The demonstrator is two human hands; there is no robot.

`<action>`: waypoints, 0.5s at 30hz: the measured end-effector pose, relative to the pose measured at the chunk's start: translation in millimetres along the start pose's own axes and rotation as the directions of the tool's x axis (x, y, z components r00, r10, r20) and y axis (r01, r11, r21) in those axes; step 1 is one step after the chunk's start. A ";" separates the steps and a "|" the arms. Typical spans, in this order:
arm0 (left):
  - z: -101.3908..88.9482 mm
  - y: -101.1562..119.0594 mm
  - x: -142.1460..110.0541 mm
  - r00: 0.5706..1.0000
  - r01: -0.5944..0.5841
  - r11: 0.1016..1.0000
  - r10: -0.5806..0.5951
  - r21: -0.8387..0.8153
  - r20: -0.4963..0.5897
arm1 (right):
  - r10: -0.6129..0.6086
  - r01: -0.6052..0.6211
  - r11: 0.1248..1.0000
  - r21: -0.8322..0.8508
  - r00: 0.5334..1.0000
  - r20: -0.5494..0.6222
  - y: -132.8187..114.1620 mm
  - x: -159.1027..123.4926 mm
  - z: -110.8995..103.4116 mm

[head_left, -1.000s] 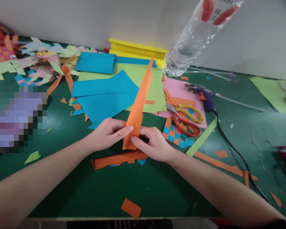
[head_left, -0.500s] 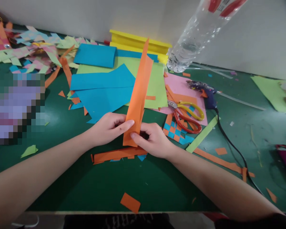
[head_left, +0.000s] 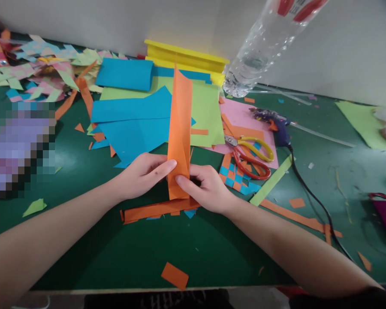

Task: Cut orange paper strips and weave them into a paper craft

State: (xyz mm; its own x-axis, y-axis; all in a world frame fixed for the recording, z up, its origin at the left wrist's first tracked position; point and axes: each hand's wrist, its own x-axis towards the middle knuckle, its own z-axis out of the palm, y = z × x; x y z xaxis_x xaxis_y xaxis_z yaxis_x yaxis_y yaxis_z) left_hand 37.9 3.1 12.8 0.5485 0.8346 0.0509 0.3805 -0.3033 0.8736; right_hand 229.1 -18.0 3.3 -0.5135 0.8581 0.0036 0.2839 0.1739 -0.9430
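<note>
A long folded piece of orange paper (head_left: 180,124) stands up between my hands, its far end pointing away from me. My left hand (head_left: 149,174) pinches its left edge near the bottom, thumb on the front face. On the right edge, slightly lower, my right hand (head_left: 209,186) grips it the same way; the fingers of both hands are partly hidden behind the paper. Just below lies a flat folded orange strip (head_left: 157,210) with small blue bits under it. Blue paper sheets (head_left: 131,133) and a light green sheet (head_left: 209,107) lie behind the held piece.
Scissors (head_left: 254,156) with yellow and red handles lie right, by a woven orange-blue piece (head_left: 236,176). Beyond are a corded glue gun (head_left: 278,126) and a water bottle (head_left: 254,56). Folded yellow paper (head_left: 186,56) stands at the wall. Paper strips (head_left: 48,71) pile up at left.
The far end of the orange paper has swung left and the piece now stands straighter, its face turned more toward me. Both hands keep their grip on it.
</note>
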 end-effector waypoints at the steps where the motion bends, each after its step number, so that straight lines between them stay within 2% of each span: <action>1: -0.1 -0.1 -0.2 1.000 -0.004 1.000 0.004 -0.017 -0.002 | -0.009 0.009 1.000 0.003 1.000 0.005 0.0 0.0 -0.1; 6: 0.3 -2.0 -0.8 1.000 -0.001 0.995 0.000 -0.103 -0.009 | -0.009 0.010 1.000 -0.025 1.000 0.030 0.5 0.1 0.9; 9: 1.9 -2.4 -0.4 0.998 0.043 0.997 -0.046 -0.061 -0.049 | -0.020 0.021 0.999 -0.047 1.000 0.022 1.2 0.4 1.4; 15: 3.7 -2.0 0.3 0.994 0.051 0.998 -0.054 -0.031 -0.092 | -0.019 0.020 0.999 -0.038 0.999 0.043 1.9 -0.8 0.9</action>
State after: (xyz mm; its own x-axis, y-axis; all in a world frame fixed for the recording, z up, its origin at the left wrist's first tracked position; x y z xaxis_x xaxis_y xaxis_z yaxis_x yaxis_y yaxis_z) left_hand 40.1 2.2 9.3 0.4565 0.8885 0.0479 0.3848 -0.2457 0.8897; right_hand 229.3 -18.8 1.2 -0.5528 0.8333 0.0071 0.3041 0.2097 -0.9293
